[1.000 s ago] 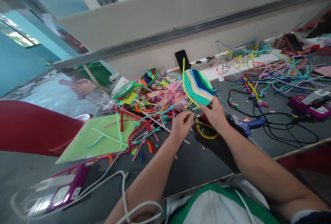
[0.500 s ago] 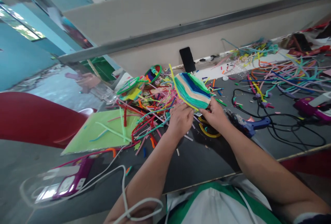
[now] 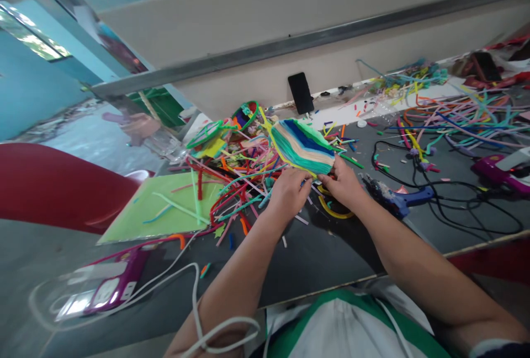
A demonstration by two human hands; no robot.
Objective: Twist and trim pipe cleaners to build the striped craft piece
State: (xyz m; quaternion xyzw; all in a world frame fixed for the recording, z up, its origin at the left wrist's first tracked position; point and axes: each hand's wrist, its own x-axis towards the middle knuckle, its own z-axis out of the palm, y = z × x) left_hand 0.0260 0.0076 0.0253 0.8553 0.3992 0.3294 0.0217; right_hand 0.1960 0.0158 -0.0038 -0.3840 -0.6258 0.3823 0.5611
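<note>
Above the table I see a rounded craft panel (image 3: 304,145) striped in teal, cream, dark blue and green, apparently laid out of pipe cleaners. A yellow pipe cleaner (image 3: 283,155) follows its left and lower edge, its free end sticking up past the far left side. My right hand (image 3: 343,186) grips the panel's near right corner, thumb on top. At the lower edge, my left hand (image 3: 291,191) is closed in a pinch on the yellow pipe cleaner, close to the right thumb. The left fingertips are partly hidden.
Loose pipe cleaners (image 3: 248,173) heap up left of the panel, beside a green sheet (image 3: 161,209). A blue glue gun (image 3: 408,198) with black cables lies to the right. A phone (image 3: 301,93) leans on the back wall. A purple device (image 3: 118,286) sits front left.
The panel has tipped slightly and shifted a little left. The yellow pipe cleaner's free end has swung left. My left fingers have curled in nearer the right thumb.
</note>
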